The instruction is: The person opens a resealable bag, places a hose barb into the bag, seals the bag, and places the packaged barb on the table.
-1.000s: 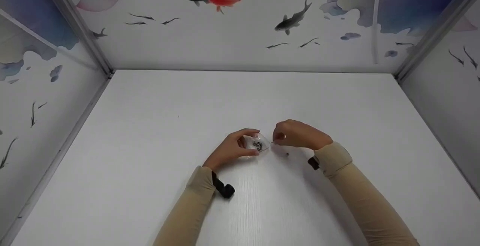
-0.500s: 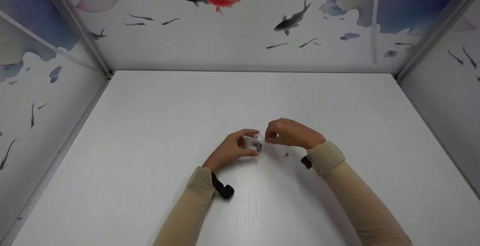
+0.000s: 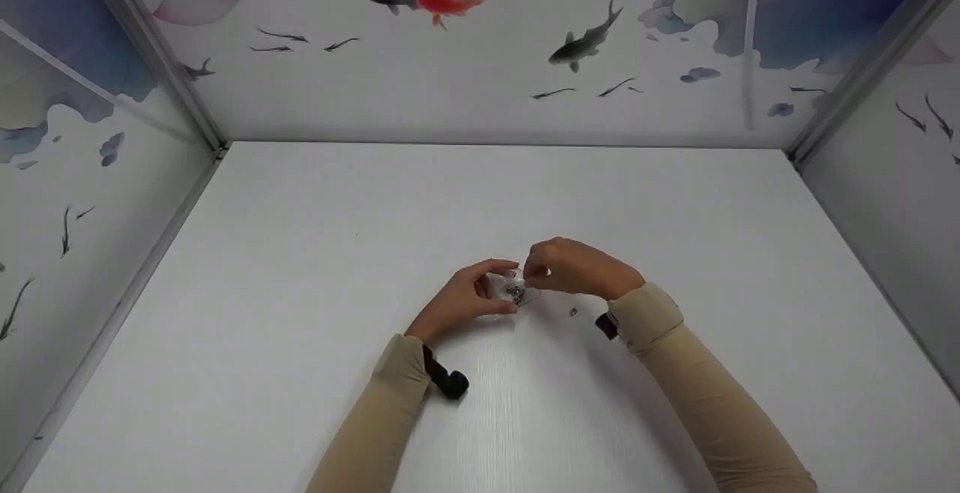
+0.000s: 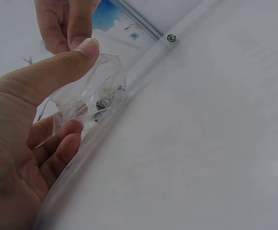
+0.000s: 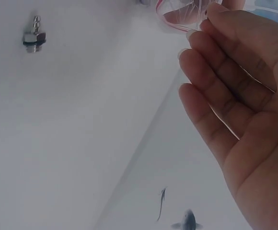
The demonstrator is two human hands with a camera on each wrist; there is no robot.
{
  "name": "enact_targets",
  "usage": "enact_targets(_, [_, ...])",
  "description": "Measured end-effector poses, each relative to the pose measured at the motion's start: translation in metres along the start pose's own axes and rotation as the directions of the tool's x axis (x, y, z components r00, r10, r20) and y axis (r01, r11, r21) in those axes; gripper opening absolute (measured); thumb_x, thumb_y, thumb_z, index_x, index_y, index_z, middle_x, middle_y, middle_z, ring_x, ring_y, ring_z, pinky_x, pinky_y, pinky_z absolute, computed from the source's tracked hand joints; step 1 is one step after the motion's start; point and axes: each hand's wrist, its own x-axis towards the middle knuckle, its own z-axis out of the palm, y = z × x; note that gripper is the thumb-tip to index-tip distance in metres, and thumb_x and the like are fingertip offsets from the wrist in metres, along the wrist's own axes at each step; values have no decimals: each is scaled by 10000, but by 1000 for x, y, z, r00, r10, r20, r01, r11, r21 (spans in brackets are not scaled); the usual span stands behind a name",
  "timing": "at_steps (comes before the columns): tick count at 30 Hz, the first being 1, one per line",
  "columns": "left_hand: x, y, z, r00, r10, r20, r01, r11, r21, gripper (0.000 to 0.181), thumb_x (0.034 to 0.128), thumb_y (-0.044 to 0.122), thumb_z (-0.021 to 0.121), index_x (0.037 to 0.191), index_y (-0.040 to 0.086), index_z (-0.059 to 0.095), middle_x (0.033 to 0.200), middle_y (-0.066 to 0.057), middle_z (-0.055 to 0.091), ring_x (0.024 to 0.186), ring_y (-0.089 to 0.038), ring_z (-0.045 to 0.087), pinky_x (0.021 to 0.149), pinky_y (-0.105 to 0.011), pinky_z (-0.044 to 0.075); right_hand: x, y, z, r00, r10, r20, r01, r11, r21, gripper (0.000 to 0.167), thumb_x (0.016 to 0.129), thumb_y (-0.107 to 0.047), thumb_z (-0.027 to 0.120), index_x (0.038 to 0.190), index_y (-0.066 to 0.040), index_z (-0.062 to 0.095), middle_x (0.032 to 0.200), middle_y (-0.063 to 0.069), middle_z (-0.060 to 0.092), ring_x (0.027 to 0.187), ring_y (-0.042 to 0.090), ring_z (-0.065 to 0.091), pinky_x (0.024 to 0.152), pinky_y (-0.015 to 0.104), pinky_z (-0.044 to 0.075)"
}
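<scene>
My left hand (image 3: 463, 290) holds a clear zip bag (image 4: 88, 88) between thumb and fingers, its mouth towards my right hand. Inside lie several small metal fittings (image 4: 100, 104). My right hand (image 3: 577, 266) is at the bag's mouth, thumb and index finger pinched together. In the right wrist view a tiny dark piece (image 5: 206, 13) shows at those fingertips, mostly hidden, so its kind is unclear. The other right fingers extend, slightly bent. One silvery barbed hose fitting (image 5: 34, 36) with a hex nut lies on the table below my right hand.
The white table (image 3: 315, 253) spreads around both hands. Printed panels with painted fish (image 3: 585, 43) enclose its back and sides, with metal posts at the back corners. Black camera mounts (image 3: 450, 384) sit on both wrists.
My right hand has moved left to the bag's mouth, and its fingertips now overlap the bag's right edge. The left hand and the loose fitting stay nearly still.
</scene>
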Motion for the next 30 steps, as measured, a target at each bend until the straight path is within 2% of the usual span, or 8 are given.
enact_targets(9, [-1, 0, 0, 1000, 7, -1, -7, 1000, -3, 637, 779, 368, 799, 1354, 245, 553, 1250, 84, 591, 773, -131, 481, 718, -268, 415, -3, 2, -1, 1000, 18, 21, -19, 999, 31, 122, 874, -78, 695, 980, -55, 750, 920, 39, 709, 834, 141, 649, 781, 309, 539])
enact_targets(16, [-1, -1, 0, 1000, 7, 0, -7, 1000, 7, 650, 779, 373, 798, 1362, 233, 547, 1256, 78, 590, 794, -136, 485, 732, -273, 414, -8, 4, -3, 995, 72, 68, -75, 996, 50, 140, 869, -81, 701, 1000, -66, 750, 942, 29, 713, 845, 134, 646, 791, 311, 541])
enact_targets(30, [0, -1, 0, 1000, 13, -7, -12, 1000, 13, 635, 773, 352, 808, 1348, 250, 558, 1221, 74, 597, 779, -118, 480, 723, -264, 416, -27, 12, -2, 958, 226, 175, -243, 966, 85, 143, 861, -129, 722, 1000, -102, 739, 937, -17, 692, 867, 143, 593, 812, 341, 520])
